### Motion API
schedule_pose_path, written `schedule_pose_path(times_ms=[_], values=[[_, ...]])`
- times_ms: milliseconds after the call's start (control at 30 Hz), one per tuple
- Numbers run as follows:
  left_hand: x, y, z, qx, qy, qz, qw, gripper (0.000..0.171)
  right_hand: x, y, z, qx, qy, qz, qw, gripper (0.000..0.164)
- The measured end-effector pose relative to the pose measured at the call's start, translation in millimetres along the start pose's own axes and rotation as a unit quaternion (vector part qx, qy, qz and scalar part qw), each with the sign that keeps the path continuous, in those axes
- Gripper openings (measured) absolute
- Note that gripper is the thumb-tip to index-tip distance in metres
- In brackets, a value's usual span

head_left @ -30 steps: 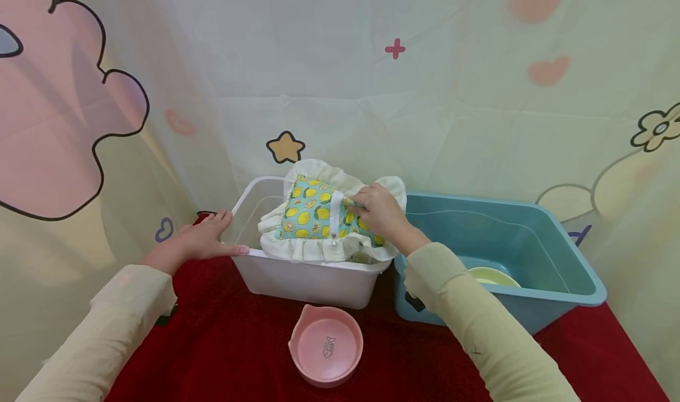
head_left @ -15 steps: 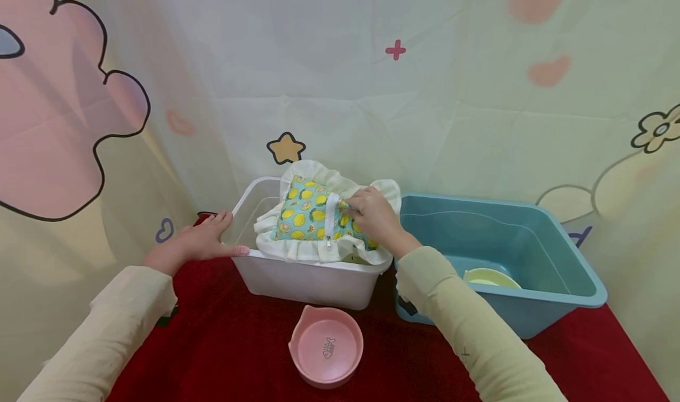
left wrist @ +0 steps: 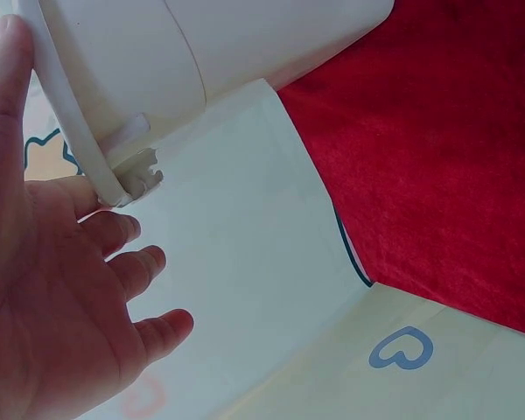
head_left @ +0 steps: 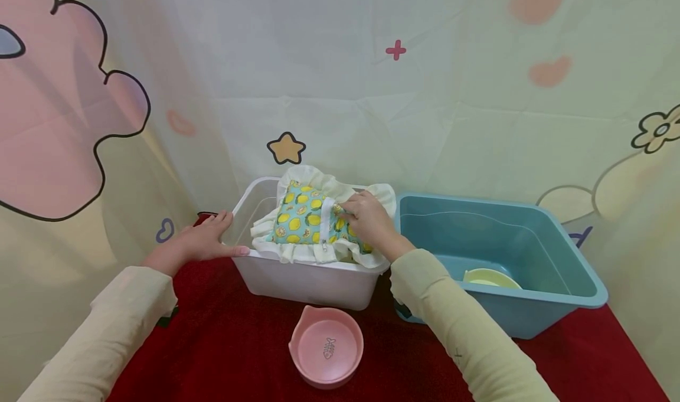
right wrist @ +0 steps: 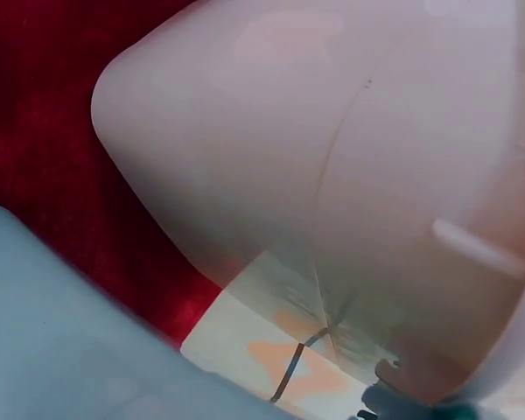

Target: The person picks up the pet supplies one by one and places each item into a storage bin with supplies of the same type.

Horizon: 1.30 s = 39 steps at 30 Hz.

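Note:
A small cushion (head_left: 303, 216) with lemon print on light blue, a white ruffle and a white zip strip sits tilted over the white plastic bin (head_left: 308, 284). My right hand (head_left: 369, 216) grips the cushion's right part by its fabric, near the zip. At the bin's left corner, my left hand (head_left: 207, 237) rests on the rim, its thumb along the front edge. In the left wrist view the fingers (left wrist: 162, 337) are spread loosely beside the bin's rim (left wrist: 66, 114). The right wrist view catches only the bin's side (right wrist: 219, 157); hand and cushion are outside it.
A blue plastic bin (head_left: 558, 298) stands close on the right, holding a pale yellow-green dish (head_left: 491, 277). In front of the white bin, a pink cat-eared bowl (head_left: 329, 355) lies on the red cloth (head_left: 223, 343). A printed curtain (head_left: 340, 113) hangs behind.
My right hand has moved the cushion slightly left and down, lower into the white bin's opening. The left hand stays at the rim. More of the blue bin's left side shows.

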<state>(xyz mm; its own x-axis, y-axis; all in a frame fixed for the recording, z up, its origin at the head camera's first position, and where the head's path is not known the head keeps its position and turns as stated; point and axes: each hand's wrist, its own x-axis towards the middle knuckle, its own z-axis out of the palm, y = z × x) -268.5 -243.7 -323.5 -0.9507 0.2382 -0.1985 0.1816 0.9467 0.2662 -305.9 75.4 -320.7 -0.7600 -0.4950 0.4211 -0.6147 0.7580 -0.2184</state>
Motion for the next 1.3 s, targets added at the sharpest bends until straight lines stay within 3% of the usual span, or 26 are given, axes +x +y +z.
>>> schedule_pose_path(times_ms=[400, 700, 1300], values=[[0.4, -0.4, 0.0, -0.005, -0.003, -0.003, 1.0000, 0.107, 0, -2, 12, -0.025, -0.013, -0.016, 0.999, 0.019], [0.7, 0.5, -0.3, -0.004, -0.003, -0.005, 1.0000, 0.108, 2, -4, 16, -0.028, -0.021, -0.004, 0.999, 0.020], [1.5, 0.7, -0.4, 0.000, -0.006, -0.006, 1.0000, 0.108, 6, -7, 26, -0.045, -0.018, -0.034, 0.998, 0.014]])
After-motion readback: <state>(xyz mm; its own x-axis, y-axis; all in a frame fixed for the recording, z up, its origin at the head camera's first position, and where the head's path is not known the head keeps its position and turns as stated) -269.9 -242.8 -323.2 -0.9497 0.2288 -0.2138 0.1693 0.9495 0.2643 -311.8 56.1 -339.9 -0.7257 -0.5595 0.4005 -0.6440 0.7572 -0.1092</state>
